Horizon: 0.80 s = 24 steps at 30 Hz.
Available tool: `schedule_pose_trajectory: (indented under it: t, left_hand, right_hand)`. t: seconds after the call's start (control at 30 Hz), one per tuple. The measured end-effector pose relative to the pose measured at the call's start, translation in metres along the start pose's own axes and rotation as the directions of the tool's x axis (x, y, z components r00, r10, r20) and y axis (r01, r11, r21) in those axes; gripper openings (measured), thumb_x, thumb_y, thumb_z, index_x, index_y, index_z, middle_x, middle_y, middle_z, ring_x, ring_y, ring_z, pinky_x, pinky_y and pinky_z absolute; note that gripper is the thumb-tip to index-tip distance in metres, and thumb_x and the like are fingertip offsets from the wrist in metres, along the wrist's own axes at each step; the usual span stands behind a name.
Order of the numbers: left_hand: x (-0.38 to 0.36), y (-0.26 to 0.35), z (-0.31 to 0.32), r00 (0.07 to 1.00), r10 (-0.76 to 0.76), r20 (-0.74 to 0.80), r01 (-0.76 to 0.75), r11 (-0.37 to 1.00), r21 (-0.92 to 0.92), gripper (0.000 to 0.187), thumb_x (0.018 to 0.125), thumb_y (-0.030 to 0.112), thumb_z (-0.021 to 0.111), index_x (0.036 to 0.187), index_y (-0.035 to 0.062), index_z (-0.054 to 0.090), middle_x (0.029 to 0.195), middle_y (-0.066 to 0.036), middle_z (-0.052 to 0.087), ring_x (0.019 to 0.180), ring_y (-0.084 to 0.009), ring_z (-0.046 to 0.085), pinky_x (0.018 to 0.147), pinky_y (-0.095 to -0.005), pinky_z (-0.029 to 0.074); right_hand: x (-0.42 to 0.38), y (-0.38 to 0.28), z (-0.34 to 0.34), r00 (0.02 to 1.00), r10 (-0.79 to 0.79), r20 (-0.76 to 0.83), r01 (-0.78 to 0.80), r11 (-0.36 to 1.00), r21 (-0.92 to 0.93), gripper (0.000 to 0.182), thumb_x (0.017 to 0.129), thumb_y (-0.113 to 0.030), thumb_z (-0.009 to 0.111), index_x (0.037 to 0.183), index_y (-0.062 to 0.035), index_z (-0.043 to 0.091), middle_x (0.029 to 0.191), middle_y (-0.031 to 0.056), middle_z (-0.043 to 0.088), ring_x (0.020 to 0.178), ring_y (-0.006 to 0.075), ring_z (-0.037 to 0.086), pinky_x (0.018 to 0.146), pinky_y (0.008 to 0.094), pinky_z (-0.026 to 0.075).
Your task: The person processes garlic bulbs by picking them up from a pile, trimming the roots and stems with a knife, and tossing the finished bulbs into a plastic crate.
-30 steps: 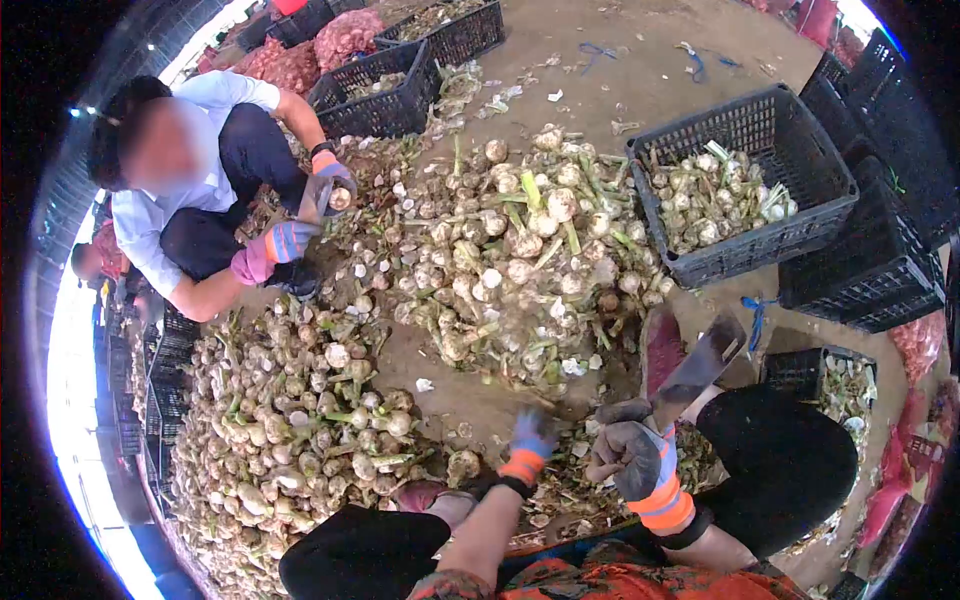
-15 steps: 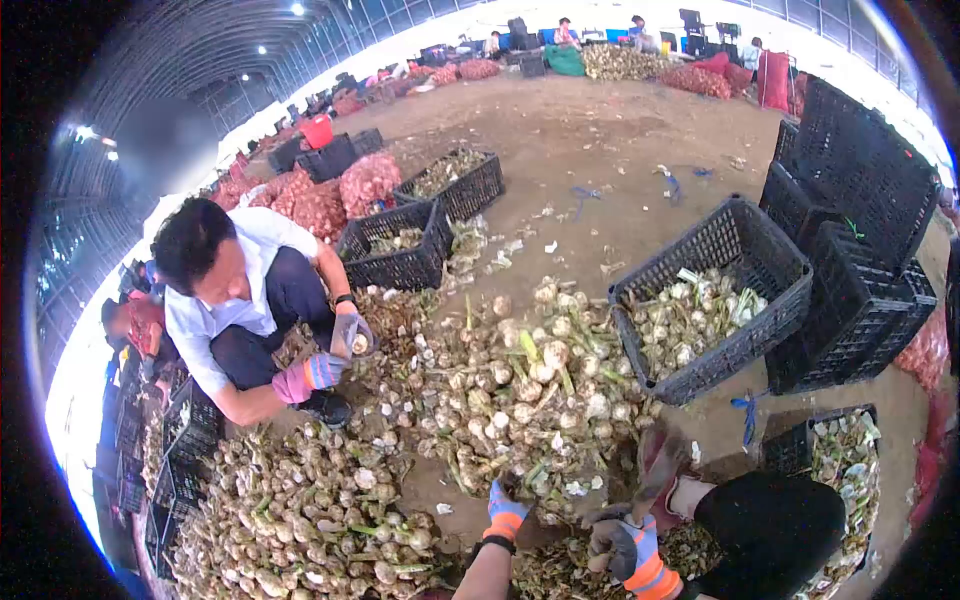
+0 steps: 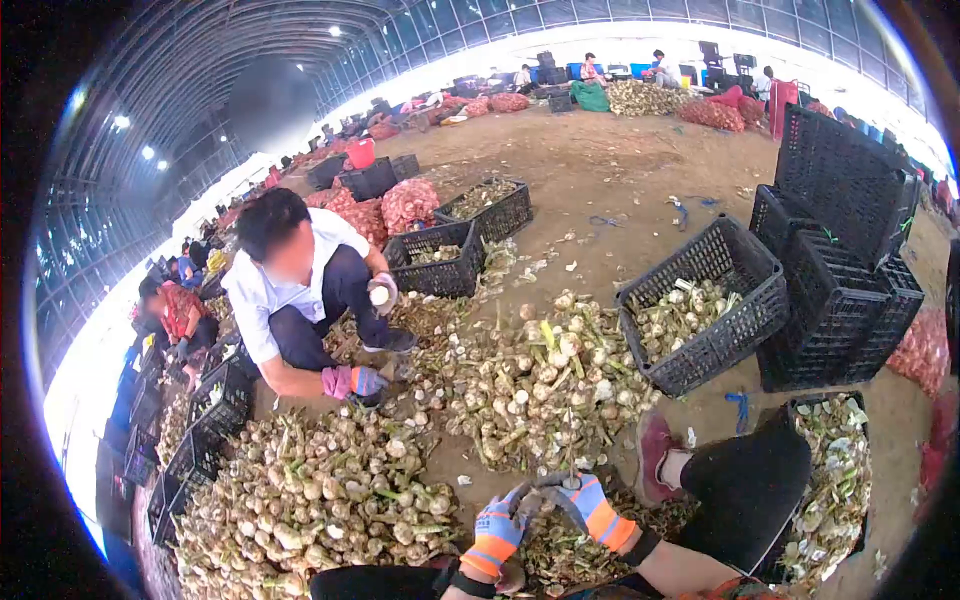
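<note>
My left hand (image 3: pixel 502 522), in a blue and orange glove with grey fingertips, is closed near my lap, its fingertips meeting those of my right hand. What it grips is hidden behind the fingers. My right hand (image 3: pixel 596 512), gloved alike, is closed too; a thin, upright, stick-like piece (image 3: pixel 572 440) rises at its fingers, too fine to name. Just beyond both hands spreads a pile of garlic bulbs (image 3: pixel 540 385) with stalks. Another garlic heap (image 3: pixel 320 500) lies to the left. Stalk trimmings (image 3: pixel 560 560) cover the ground below my hands.
A co-worker (image 3: pixel 300 290) crouches at left, holding a pale bulb. A black crate (image 3: pixel 765 310) with garlic stands at right, beside stacked crates (image 3: pixel 830 310). A crate of peelings (image 3: pixel 835 470) sits by my leg (image 3: pixel 750 505). Filled mesh bags (image 3: pixel 410 205) lie farther back.
My left hand has drawn back from the garlic pile to meet my right hand, which has moved up and left. The view has shifted, and the co-worker's two hands have moved apart.
</note>
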<state>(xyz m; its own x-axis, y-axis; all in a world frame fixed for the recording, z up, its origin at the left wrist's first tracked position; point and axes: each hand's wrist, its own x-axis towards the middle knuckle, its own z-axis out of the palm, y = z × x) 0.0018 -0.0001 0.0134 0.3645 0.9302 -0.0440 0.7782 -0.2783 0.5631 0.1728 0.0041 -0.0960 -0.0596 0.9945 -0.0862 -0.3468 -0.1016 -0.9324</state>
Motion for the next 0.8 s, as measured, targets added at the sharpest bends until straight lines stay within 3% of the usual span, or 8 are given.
schedule_pose_trajectory:
  t: [0.07,0.1,0.2,0.27,0.4,0.6,0.73,0.8]
  left_hand:
    - [-0.012,-0.003,-0.008,0.997,0.073,-0.041,-0.074,0.997,-0.022,0.062,0.066,0.018,0.071,0.121,0.0061,0.044,0.108,-0.016,0.055,0.097,-0.0267,0.055,0.084,-0.0327,0.043]
    - [-0.019,-0.001,-0.004,0.997,0.065,-0.036,-0.066,0.998,-0.025,0.062,0.066,0.018,0.071,0.121,0.0061,0.044,0.108,-0.016,0.055,0.097,-0.0267,0.055,0.084,-0.0327,0.043]
    - [-0.031,0.01,0.013,0.994,0.107,0.024,-0.037,0.529,-0.848,0.073,0.059,0.02,0.077,0.121,0.0033,0.043,0.111,-0.012,0.054,0.099,-0.0192,0.052,0.087,-0.031,0.041]
    - [-0.038,0.011,0.018,0.998,0.064,0.021,-0.036,0.762,-0.646,0.072,0.06,0.02,0.078,0.119,-0.0005,0.043,0.11,-0.011,0.053,0.098,-0.0147,0.049,0.088,-0.03,0.04]
    - [-0.034,-0.033,0.035,0.866,-0.063,0.496,0.34,-0.652,-0.678,0.055,0.071,0.004,0.065,0.119,-0.0024,0.037,0.113,-0.016,0.051,0.099,-0.0292,0.052,0.089,-0.0373,0.042]
    - [-0.023,-0.029,0.033,0.992,-0.12,0.036,0.01,-0.21,-0.978,0.041,0.077,0.002,0.056,0.113,0.0011,0.037,0.109,-0.015,0.051,0.099,-0.0281,0.052,0.086,-0.0354,0.045]
    - [-0.018,-0.079,0.078,0.929,0.092,-0.359,-0.262,0.848,-0.46,0.029,0.08,0.007,0.054,0.107,0.0041,0.045,0.098,-0.008,0.055,0.083,-0.0186,0.057,0.072,-0.0329,0.05]
    - [-0.019,-0.046,0.044,0.959,-0.209,0.19,0.052,-0.532,-0.845,0.023,0.084,0.016,0.05,0.104,0.0041,0.048,0.095,-0.007,0.057,0.078,-0.0189,0.058,0.069,-0.0349,0.05]
  right_hand:
    - [-0.009,-0.031,0.009,0.951,0.228,0.21,-0.308,0.615,0.726,0.018,0.079,-0.007,0.056,0.094,0.0013,0.062,0.09,0.009,0.063,0.08,0.0147,0.059,0.073,0.0255,0.046]
    - [-0.031,-0.072,0.035,0.994,0.1,0.047,-0.107,0.981,0.164,0.019,0.083,-0.011,0.05,0.093,0.0015,0.061,0.092,0.0093,0.062,0.082,0.0184,0.059,0.074,0.0285,0.047]
    - [-0.041,-0.08,0.042,0.905,-0.343,0.251,0.422,0.791,-0.442,0.019,0.082,-0.012,0.049,0.091,-0.0008,0.06,0.091,0.0089,0.062,0.082,0.0202,0.059,0.073,0.0294,0.047]
    - [-0.04,-0.07,0.047,0.999,-0.048,-0.009,0.047,0.995,-0.093,0.017,0.076,-0.008,0.053,0.091,-0.0042,0.061,0.085,0.0087,0.062,0.078,0.0175,0.058,0.07,0.0266,0.046]
    - [-0.022,-0.063,0.017,0.95,-0.312,-0.03,0.292,0.916,-0.276,0.015,0.076,-0.009,0.059,0.089,-0.0019,0.062,0.076,0.004,0.062,0.064,0.0088,0.056,0.057,0.0273,0.047]
    - [-0.038,-0.087,0.018,0.966,-0.218,0.138,0.24,0.56,-0.793,0.029,0.068,-0.03,0.061,0.081,-0.0036,0.061,0.07,0.0164,0.06,0.068,0.0332,0.058,0.058,0.0375,0.046]
    - [-0.053,-0.107,0.047,0.944,0.18,0.276,0.271,0.055,-0.961,0.033,0.068,-0.033,0.056,0.087,-0.006,0.06,0.076,0.0149,0.061,0.073,0.0311,0.059,0.066,0.0391,0.047]
    - [-0.06,-0.12,0.059,0.913,0.231,0.337,0.334,0.054,-0.941,0.031,0.066,-0.031,0.058,0.086,-0.0074,0.059,0.081,0.0133,0.059,0.073,0.0284,0.059,0.064,0.0376,0.046]
